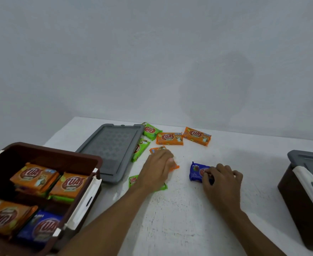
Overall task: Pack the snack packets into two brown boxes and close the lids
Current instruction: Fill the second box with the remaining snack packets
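Note:
An open brown box (46, 157) at the lower left holds several orange packets and a blue one. Its grey lid (113, 148) lies flat on the table beside it. A second brown box (298, 196) with a grey lid on top stands at the right edge. My left hand (157, 169) covers an orange packet (157, 150) mid-table, fingers curled over it. My right hand (220, 178) pinches a blue packet (196, 172) lying on the table. Two orange packets (169, 139) (197, 136) and two green packets (150, 130) (140, 149) lie farther back. Another green packet (133, 180) peeks out under my left wrist.
The white table (179, 209) runs to a plain pale wall behind. The left box has white latches (85, 202) on its near side. The right box carries a white handle (309, 183).

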The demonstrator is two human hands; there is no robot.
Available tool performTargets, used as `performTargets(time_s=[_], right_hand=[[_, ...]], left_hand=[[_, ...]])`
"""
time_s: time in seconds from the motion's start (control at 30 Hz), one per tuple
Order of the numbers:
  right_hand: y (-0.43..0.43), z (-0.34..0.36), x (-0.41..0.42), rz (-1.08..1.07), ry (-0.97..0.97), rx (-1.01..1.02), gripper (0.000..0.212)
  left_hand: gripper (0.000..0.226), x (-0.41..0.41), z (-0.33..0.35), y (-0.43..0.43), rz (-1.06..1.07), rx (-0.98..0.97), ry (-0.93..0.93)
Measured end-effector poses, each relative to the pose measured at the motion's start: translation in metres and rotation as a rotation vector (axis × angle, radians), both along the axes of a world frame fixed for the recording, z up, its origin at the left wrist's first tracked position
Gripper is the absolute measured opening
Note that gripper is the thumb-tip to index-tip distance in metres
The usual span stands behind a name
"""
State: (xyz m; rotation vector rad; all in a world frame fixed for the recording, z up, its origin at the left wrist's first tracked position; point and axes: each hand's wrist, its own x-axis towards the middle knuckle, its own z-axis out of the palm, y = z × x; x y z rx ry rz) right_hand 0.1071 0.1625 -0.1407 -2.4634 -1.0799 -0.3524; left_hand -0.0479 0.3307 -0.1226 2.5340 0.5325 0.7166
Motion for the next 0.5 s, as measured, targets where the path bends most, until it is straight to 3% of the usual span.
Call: performTargets(time_s=[0.03,0.1,0.2,0.3,0.43,0.5], right_hand=[[0.000,0.000,0.000,0.024,0.012,0.000,0.021],[0.001,0.002,0.000,0.073,0.128,-0.011,0.035],[-0.001,0.009,0.004,0.152,0.368,-0.060,0.057],[-0.005,0.012,0.004,0.183,0.443,-0.069,0.067],[-0.007,0.020,0.007,0.165,0.477,-0.113,0.079],[-0.003,0.032,0.012,0.177,0.522,-0.206,0.084]], left_hand=[[0.040,-0.002,0.000,0.001,0.065,0.067,-0.005],[0.034,-0.006,-0.002,0.001,0.187,0.169,0.155],[0.058,-0.014,-0.009,0.000,0.272,0.016,0.378],[0.069,-0.020,0.001,0.001,0.126,-0.047,0.490],[0.097,-0.021,0.032,0.017,-0.066,-0.015,0.845],[0.090,-0.018,0.049,0.023,-0.083,0.041,0.996]])
